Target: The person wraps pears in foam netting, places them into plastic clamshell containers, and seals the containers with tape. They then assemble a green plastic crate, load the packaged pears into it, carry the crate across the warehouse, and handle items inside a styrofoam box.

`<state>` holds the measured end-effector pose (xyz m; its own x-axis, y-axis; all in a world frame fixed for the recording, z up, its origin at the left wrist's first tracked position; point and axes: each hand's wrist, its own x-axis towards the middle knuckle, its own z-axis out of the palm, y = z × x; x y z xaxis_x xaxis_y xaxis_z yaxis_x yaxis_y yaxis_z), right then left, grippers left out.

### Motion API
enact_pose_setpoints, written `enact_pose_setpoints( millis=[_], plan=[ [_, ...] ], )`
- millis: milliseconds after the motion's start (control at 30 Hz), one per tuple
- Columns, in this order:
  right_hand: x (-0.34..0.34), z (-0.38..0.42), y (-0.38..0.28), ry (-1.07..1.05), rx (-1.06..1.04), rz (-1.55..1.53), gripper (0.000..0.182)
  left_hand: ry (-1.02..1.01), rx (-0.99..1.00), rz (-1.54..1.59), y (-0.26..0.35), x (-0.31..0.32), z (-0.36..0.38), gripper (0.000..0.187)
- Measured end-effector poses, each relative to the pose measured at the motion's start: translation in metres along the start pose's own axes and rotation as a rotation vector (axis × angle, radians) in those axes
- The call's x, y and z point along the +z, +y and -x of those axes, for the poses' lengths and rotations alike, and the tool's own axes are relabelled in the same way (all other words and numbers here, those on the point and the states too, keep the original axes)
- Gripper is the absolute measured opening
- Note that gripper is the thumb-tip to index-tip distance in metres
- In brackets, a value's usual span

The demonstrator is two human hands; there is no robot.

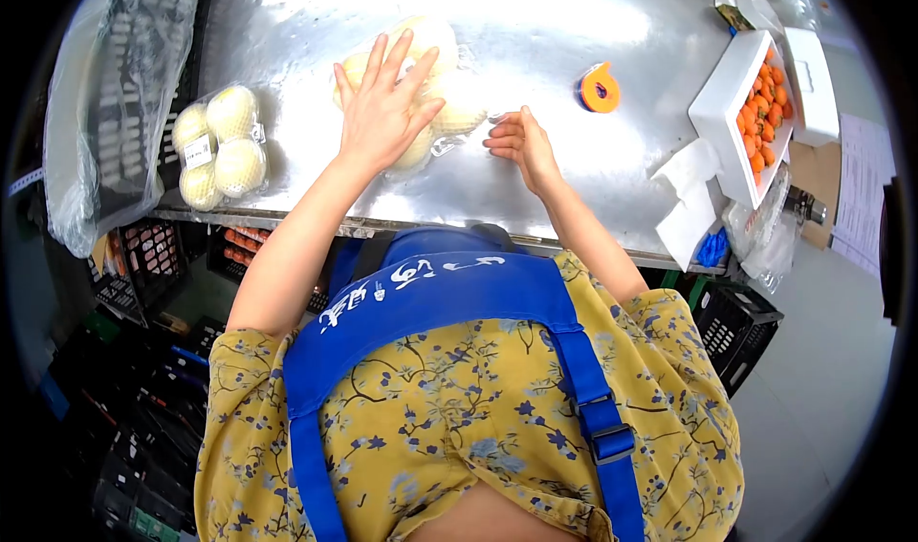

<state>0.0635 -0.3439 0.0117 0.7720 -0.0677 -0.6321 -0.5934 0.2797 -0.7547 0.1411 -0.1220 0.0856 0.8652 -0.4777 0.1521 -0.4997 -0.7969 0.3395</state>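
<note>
Under my left hand (382, 107) lies a clear plastic bag of pale round fruits (463, 112) in foam nets, on the metal tabletop (535, 26). The left fingers are spread, and the palm rests on top of the bag. My right hand (521, 147) is beside the bag's right end, its fingers stretched towards the loose plastic and nothing visible in its grasp. Whether the fingertips touch the plastic is hard to see. Part of the fruit is hidden by the left hand.
Another pack of netted fruits (222, 148) with a white label sits at the left. An orange tape dispenser (600, 89) lies to the right. Beyond it stands a white foam box (719, 91) of small orange fruits, with white paper (688, 217) nearby. A plastic-lined crate (120, 93) is far left.
</note>
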Motion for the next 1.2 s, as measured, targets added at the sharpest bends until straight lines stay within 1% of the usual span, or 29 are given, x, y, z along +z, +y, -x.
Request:
enact_pose_setpoints(
  millis=[33,133,367,433,533,633,733,833,1033,1133,1200],
  plan=[
    [-0.001,0.0,-0.004,-0.055,0.017,-0.068,0.049,-0.039,0.021,-0.034,0.004,0.004,-0.005,0.054],
    [0.001,-0.01,-0.007,-0.121,0.074,-0.103,0.047,-0.111,0.081,-0.122,0.015,0.014,-0.011,0.059],
    [0.002,-0.023,0.003,-0.186,-0.005,-0.145,0.036,-0.177,0.11,-0.246,0.027,0.018,-0.014,0.061],
    [0.0,-0.023,0.001,-0.234,-0.028,-0.14,0.031,-0.192,0.118,-0.278,0.03,0.019,-0.017,0.061],
    [-0.004,-0.029,0.004,-0.27,-0.043,0.027,0.023,-0.207,0.127,-0.302,0.031,0.02,-0.018,0.061],
    [-0.005,-0.034,0.001,-0.275,0.008,0.034,0.018,-0.224,0.133,-0.322,0.032,0.021,-0.017,0.062],
    [-0.006,-0.032,-0.008,-0.305,0.029,0.048,0.02,-0.23,0.138,-0.338,0.033,0.022,-0.017,0.063],
    [-0.006,-0.035,-0.008,-0.334,0.003,0.094,0.02,-0.239,0.14,-0.352,0.034,0.023,-0.016,0.064],
    [0.005,-0.023,0.0,-0.137,-0.056,0.184,0.021,-0.233,0.145,-0.358,0.035,0.022,-0.015,0.065],
    [0.005,-0.006,0.01,-0.189,0.107,-0.249,0.024,-0.225,0.144,-0.349,0.033,0.023,-0.015,0.064],
    [0.019,0.012,0.015,-0.247,0.188,-0.165,0.027,-0.223,0.145,-0.342,0.032,0.024,-0.014,0.065]
  ],
)
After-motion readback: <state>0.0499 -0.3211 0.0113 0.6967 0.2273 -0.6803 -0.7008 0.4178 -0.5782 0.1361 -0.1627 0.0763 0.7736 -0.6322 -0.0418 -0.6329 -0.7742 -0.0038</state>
